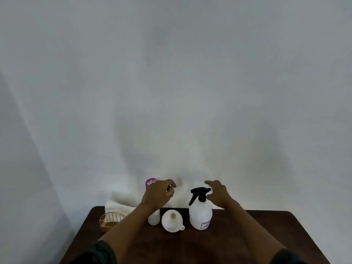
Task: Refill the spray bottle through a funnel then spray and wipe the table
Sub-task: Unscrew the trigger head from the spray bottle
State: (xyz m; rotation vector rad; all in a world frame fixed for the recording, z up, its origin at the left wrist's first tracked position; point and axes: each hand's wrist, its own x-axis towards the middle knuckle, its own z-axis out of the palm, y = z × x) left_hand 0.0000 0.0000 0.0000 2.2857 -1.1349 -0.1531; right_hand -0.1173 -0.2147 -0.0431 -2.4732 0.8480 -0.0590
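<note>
A white spray bottle (pixel 200 214) with a black trigger head stands upright at the back of the dark wooden table (pixel 247 237). My right hand (pixel 218 193) hovers open just right of the trigger head, fingers spread, not gripping it. A white funnel (pixel 172 220) lies on the table left of the bottle, its wide mouth facing me. My left hand (pixel 159 193) is curled around the top of a clear refill bottle (pixel 154 218) with a purple label (pixel 151 182); most of that bottle is hidden behind my hand and wrist.
A folded white cloth (pixel 120 203) lies at the table's back left corner. In front of it sits a gold wire basket (pixel 109 221) at the left edge. A white wall rises directly behind the table. Dark sleeves frame the bottom.
</note>
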